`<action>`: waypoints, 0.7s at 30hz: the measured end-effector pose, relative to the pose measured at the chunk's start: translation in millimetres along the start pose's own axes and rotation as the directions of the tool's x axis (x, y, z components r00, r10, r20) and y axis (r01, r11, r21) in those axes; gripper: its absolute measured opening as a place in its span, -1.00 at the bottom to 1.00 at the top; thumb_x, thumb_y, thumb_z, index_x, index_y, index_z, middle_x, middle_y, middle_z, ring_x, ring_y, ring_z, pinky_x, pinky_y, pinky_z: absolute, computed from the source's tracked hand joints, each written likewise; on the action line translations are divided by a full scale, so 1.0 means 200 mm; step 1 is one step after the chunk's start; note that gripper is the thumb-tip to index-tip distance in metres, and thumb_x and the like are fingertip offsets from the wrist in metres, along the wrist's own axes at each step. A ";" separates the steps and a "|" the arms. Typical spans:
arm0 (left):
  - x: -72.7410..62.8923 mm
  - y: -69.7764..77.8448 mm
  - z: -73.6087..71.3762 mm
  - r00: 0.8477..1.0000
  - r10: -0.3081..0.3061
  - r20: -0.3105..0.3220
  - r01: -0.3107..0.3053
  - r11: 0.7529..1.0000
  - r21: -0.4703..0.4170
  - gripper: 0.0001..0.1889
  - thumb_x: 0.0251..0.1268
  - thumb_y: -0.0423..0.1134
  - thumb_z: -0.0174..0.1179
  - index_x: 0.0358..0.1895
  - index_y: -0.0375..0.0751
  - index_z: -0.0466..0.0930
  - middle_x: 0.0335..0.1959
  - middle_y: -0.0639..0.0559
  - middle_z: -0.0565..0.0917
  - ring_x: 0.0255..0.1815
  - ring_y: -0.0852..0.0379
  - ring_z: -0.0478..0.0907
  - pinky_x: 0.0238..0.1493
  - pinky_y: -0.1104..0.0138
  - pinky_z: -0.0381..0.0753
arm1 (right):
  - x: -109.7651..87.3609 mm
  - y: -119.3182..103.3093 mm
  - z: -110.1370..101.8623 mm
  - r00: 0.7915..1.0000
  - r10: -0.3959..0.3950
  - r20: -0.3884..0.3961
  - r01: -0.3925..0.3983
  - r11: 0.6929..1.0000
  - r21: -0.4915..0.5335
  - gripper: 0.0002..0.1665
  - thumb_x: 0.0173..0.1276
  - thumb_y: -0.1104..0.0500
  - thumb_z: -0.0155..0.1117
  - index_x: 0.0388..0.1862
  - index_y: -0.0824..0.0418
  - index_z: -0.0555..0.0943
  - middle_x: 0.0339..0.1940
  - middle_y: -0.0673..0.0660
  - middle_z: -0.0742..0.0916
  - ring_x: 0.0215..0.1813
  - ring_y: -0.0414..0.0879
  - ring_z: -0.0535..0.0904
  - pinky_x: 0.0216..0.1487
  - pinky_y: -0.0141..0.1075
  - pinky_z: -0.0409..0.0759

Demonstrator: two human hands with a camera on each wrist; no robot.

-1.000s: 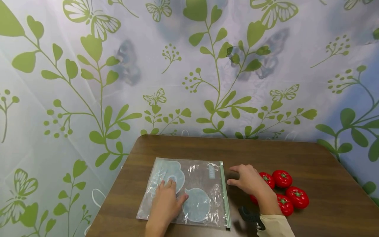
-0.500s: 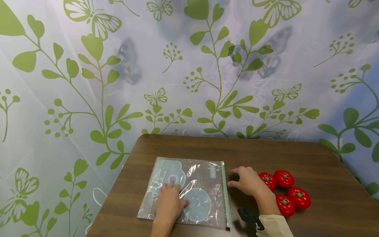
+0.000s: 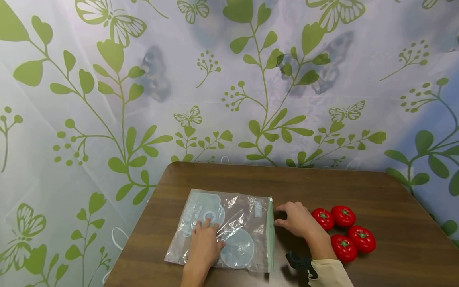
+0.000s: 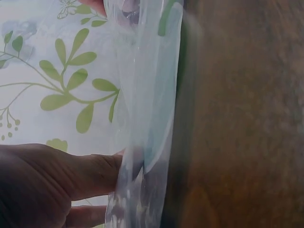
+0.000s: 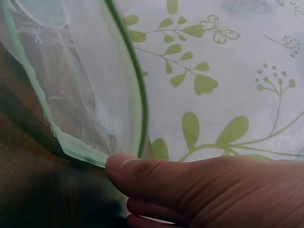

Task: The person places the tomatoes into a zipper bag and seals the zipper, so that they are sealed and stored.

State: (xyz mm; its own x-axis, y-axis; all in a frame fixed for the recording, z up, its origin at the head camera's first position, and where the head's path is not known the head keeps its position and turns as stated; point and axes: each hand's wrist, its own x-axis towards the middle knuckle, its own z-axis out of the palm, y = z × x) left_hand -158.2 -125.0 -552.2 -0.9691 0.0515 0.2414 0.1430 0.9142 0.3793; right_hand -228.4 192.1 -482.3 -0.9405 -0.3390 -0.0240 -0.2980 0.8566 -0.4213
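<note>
The left hand [image 3: 203, 245] is resting, fingers extended, on a clear bag [image 3: 247, 209], while the right hand [image 3: 298, 220] is touching its green edge [image 3: 270, 235] with bent fingers, grip unclear. The bag is lying left of red tomatoes [image 3: 361, 239] on a brown table [image 3: 322, 184]; leaf-patterned cloth [image 3: 211, 93] is hanging at the far side.

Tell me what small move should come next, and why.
Perhaps lift the upper green edge with the right hand to open the clear zip bag wider: its two edges stand apart in the right wrist view, the left hand rests on the bag, and the tomatoes lie outside.
</note>
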 end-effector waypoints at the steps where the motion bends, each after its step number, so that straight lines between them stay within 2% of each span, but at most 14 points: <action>1: 0.01 -0.03 0.04 1.000 0.011 -0.012 -0.011 1.000 0.001 -0.37 -0.06 -0.09 0.74 0.13 -0.27 0.80 0.35 -0.42 0.68 0.36 -0.66 0.55 0.25 -0.45 0.59 | 0.00 0.00 0.01 1.000 -0.006 -0.004 0.006 1.000 0.001 -0.53 0.31 0.09 0.67 0.15 0.22 0.84 0.10 0.20 0.88 0.22 0.26 0.77 0.28 0.24 0.70; 4: 0.01 -0.04 0.04 1.000 0.025 0.003 -0.025 1.000 -0.010 -0.40 -0.04 -0.12 0.72 0.13 -0.24 0.80 0.35 -0.42 0.68 0.36 -0.67 0.54 0.24 -0.47 0.57 | 0.01 0.00 0.02 1.000 -0.024 -0.012 0.024 1.000 0.004 -0.56 0.31 0.11 0.66 0.14 0.21 0.85 0.08 0.18 0.88 0.21 0.24 0.78 0.28 0.22 0.70; 7: 0.01 -0.08 0.08 0.999 0.033 0.006 -0.033 0.999 -0.010 -0.44 -0.03 -0.14 0.70 0.12 -0.19 0.82 0.35 -0.36 0.69 0.38 -0.64 0.53 0.24 -0.47 0.57 | 0.02 -0.01 0.04 0.999 -0.036 -0.015 0.036 0.999 0.003 -0.59 0.32 0.11 0.65 0.12 0.18 0.86 0.07 0.16 0.89 0.19 0.22 0.79 0.28 0.20 0.71; 15: 0.01 -0.11 0.09 0.999 0.051 0.002 -0.051 0.998 -0.023 -0.49 0.06 -0.36 0.58 0.18 -0.19 0.81 0.34 -0.35 0.70 0.38 -0.59 0.55 0.27 -0.44 0.58 | 0.04 -0.03 0.05 0.996 -0.077 -0.035 0.078 0.997 0.014 -0.66 0.32 0.16 0.65 0.07 0.13 0.87 0.04 0.14 0.89 0.14 0.18 0.80 0.22 0.18 0.74; 21: 0.02 -0.13 0.10 0.997 0.075 0.008 -0.075 0.997 -0.001 -0.49 0.03 -0.34 0.57 0.16 -0.14 0.81 0.33 -0.30 0.71 0.37 -0.56 0.56 0.25 -0.41 0.61 | 0.06 -0.04 0.09 0.996 -0.081 -0.047 0.083 0.996 0.043 -0.66 0.32 0.13 0.67 0.07 0.09 0.88 0.03 0.09 0.90 0.12 0.15 0.82 0.19 0.16 0.75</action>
State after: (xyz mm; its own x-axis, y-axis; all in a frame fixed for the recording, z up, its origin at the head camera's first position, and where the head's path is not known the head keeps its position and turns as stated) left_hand -170.4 -141.1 -578.9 -0.9571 0.1232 0.2623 0.2156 0.9075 0.3606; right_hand -234.7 175.3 -495.5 -0.9199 -0.3887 0.0526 -0.3677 0.8078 -0.4607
